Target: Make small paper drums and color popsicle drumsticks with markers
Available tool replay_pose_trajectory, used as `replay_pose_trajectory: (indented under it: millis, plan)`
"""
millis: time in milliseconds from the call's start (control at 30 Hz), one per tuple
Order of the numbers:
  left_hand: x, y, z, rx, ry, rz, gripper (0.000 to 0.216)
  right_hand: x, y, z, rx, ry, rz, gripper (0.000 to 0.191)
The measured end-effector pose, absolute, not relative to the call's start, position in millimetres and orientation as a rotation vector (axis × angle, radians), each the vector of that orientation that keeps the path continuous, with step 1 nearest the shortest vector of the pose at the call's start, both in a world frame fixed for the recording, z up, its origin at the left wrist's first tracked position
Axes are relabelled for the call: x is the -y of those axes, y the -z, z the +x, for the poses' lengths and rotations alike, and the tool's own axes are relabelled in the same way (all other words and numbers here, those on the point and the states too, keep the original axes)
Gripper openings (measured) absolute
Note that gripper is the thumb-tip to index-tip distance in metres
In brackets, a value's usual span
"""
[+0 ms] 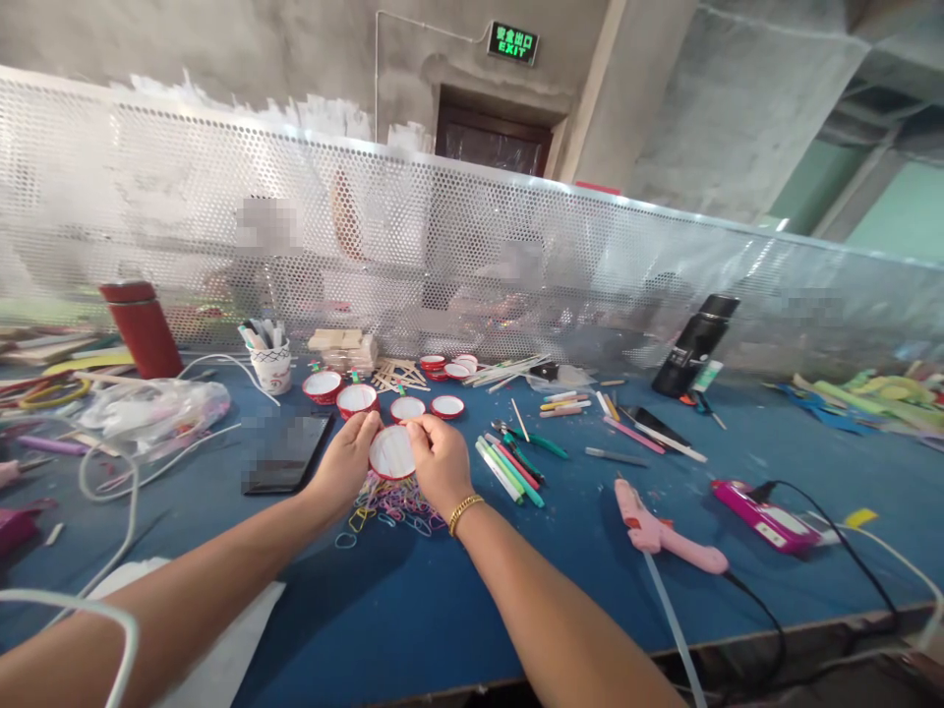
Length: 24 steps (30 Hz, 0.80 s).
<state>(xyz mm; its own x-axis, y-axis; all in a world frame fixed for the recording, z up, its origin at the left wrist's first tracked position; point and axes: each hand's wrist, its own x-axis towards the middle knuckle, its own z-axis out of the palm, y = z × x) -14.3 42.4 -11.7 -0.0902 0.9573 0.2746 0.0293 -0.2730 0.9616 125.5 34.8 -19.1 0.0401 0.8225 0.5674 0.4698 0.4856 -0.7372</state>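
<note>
My left hand [347, 454] and my right hand [442, 460] are both closed on opposite edges of a small round dish [392, 453], white inside with a red rim. It is tilted so its white face shows to me. Under and in front of it lies a heap of thin coloured loops [390, 501], which look like rubber bands. Just beyond my hands stand similar red-rimmed dishes, among them one dish [357, 398] by my left fingers and another dish [447, 406] behind my right hand. The fingers beneath the held dish are hidden.
A black phone [289, 452] lies left of my hands. Several markers [508, 470] and green-handled pliers [542, 442] lie right. Farther right are a pink glue gun [656, 531], a magenta power strip [767, 514] and a black bottle [693, 349]. A perforated metal screen [413, 246] borders the table.
</note>
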Motion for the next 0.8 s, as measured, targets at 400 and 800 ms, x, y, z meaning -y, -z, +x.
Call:
replay_pose_trajectory:
  millis: [400,800]
  plan:
    - [-45.6,11.9,-16.2,-1.137,-1.492,1.396,0.043,-35.6,21.4,124.1,1.579,-0.399,-1.135,0.027]
    - [-44.0,7.3,-22.4,-1.221,-1.561,1.633,0.045,-34.6,22.5,120.1,1.517,-0.481,-1.083,0.027]
